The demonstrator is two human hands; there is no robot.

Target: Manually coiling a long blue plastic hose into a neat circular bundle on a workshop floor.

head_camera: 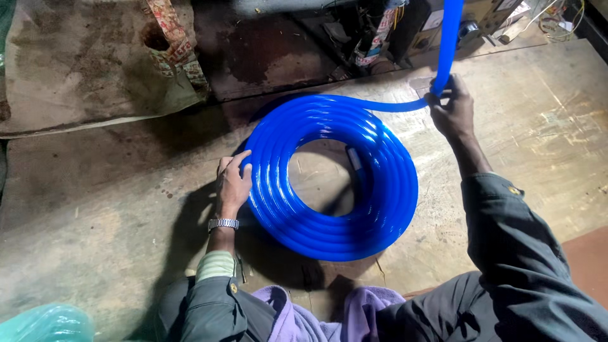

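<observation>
Fingers of the right hand (451,107) close around the loose blue hose (446,44). Left hand (233,182) rests flat and spread against the coil (329,177) on the floor (95,221)

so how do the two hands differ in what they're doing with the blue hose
The left hand lies low and flat against the outer edge of the coiled blue hose; the right hand is raised and closed around the loose length leading off the coil. The left wrist carries a metal watch; the right wrist shows none. Both touch the same hose and come out of dark sleeves.
</observation>
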